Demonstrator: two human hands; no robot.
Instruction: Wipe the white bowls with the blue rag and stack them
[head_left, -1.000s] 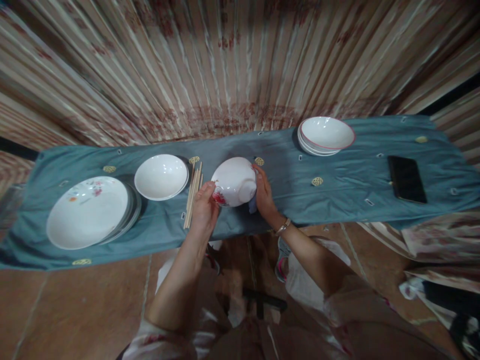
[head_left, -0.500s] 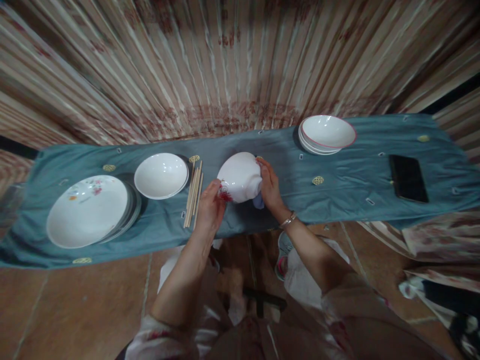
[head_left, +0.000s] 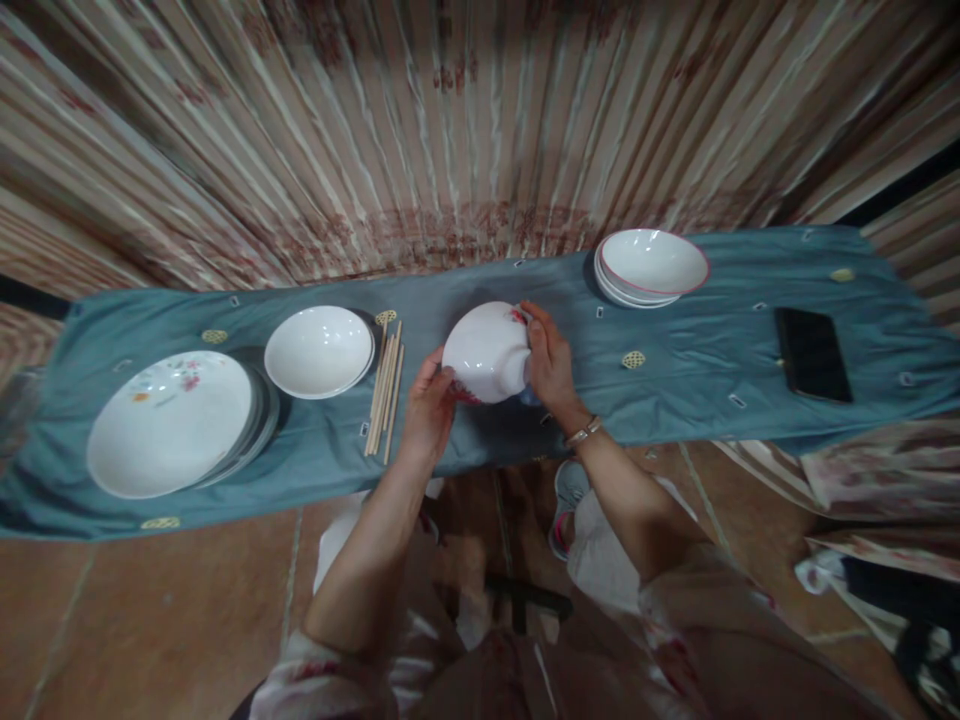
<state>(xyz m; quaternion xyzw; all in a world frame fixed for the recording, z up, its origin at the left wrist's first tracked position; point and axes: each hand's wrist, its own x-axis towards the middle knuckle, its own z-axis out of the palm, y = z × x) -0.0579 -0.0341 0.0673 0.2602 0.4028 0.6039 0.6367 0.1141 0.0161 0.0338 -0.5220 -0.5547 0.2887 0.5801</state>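
A white bowl [head_left: 486, 352] with red flower prints is held tilted above the table, its outer side and foot showing. My left hand [head_left: 430, 405] grips its rim at the left. On the right, my right hand [head_left: 550, 360] holds it near the foot, thumb and fingers against the bowl. Under the right hand a bit of bluish cloth [head_left: 527, 397] shows; most of it is hidden. Left of the bowl lie several wooden chopsticks [head_left: 385, 392] side by side.
White bowls [head_left: 319, 350] are stacked left of the chopsticks, with a stack of large floral plates [head_left: 172, 425] farther left. Red-rimmed bowls [head_left: 654, 265] stand stacked at the back right. A black phone [head_left: 814, 355] lies at the right on the teal tablecloth [head_left: 697, 385]. A curtain [head_left: 465, 130] hangs behind.
The bowl has turned in my hands and shifted slightly right; a red print near the right hand shows more. Both hands still hold it.
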